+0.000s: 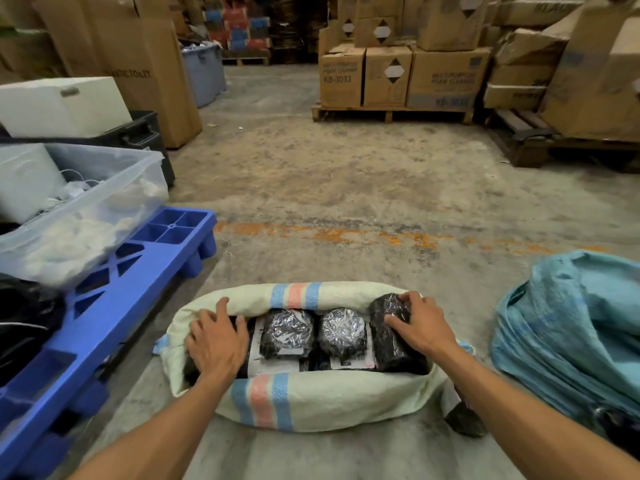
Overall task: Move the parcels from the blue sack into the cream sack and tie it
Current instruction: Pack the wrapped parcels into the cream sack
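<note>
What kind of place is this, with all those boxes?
Probably a warehouse or storeroom. Stacked cardboard boxes sit on a wooden pallet, a blue plastic pallet lies on the bare concrete floor, and wrapped parcels fill a cream sack.

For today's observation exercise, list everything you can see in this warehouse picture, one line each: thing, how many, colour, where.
cream sack: one, cream with blue and pink stripes, floor centre, mouth open
parcels: at least four showing, black shiny wrap, inside the cream sack
blue sack: one, light blue, floor at right
plastic pallet: one, blue, left
clear tub: one, see-through, on the plastic pallet
white box: one, white, far left
cardboard boxes: many, brown, stacked on a wooden pallet at the back
orange line: one, worn, across the floor
left hand: rests on the left parcel
right hand: grips the rightmost parcel
</note>
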The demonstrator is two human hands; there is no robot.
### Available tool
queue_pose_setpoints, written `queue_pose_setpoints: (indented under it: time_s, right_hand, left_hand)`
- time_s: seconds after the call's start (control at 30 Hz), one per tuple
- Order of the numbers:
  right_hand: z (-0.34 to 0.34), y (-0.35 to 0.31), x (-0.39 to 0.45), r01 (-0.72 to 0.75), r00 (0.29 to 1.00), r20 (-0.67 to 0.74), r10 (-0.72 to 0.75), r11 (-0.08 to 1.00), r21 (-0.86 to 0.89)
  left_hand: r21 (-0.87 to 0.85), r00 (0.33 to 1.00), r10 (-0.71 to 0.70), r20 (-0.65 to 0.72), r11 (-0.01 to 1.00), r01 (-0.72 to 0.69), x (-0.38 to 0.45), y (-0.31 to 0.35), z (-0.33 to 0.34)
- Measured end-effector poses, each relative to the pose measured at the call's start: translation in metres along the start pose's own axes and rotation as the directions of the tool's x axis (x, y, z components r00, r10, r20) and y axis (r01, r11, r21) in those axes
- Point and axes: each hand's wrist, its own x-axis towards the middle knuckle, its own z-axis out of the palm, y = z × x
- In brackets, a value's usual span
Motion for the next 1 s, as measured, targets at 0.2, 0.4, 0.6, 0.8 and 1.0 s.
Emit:
queue_pose_setpoints:
  time_s: [0.2, 0.4, 0.6, 0.8, 1.0]
  right_hand:
    - [-0.006, 0.011, -0.006, -0.039, 0.999, -0.034, 0.04, 0.999, 0.02]
    - [-0.005, 0.01, -0.003, -0.052, 0.999, -0.004, 0.052, 0.998, -0.022]
    - [-0.008, 0.021, -0.001, -0.176, 0.984, -0.013, 0.176, 0.984, -0.023]
    - [-0.011, 0.045, 0.004, -0.216, 0.973, 0.094, 0.213, 0.976, 0.027]
    - [-0.033, 0.041, -0.005, -0.118, 0.984, 0.154, 0.086, 0.97, 0.213]
  left_hand:
    - [-0.18, 0.983, 0.152, 0.102, 0.975, -0.132, -0.006, 0.079, -0.015]
    - [-0.22, 0.953, 0.259, 0.157, 0.95, -0.222, -0.033, 0.113, -0.007]
    - [-0.53, 0.743, 0.608, 0.28, 0.743, -0.408, -0.077, 0.159, 0.01]
    - [-0.419, 0.594, 0.492, 0.637, 0.867, -0.269, -0.104, 0.201, 0.03]
    - [-0.43, 0.626, 0.468, 0.624, 0.874, -0.226, -0.104, 0.22, 0.028]
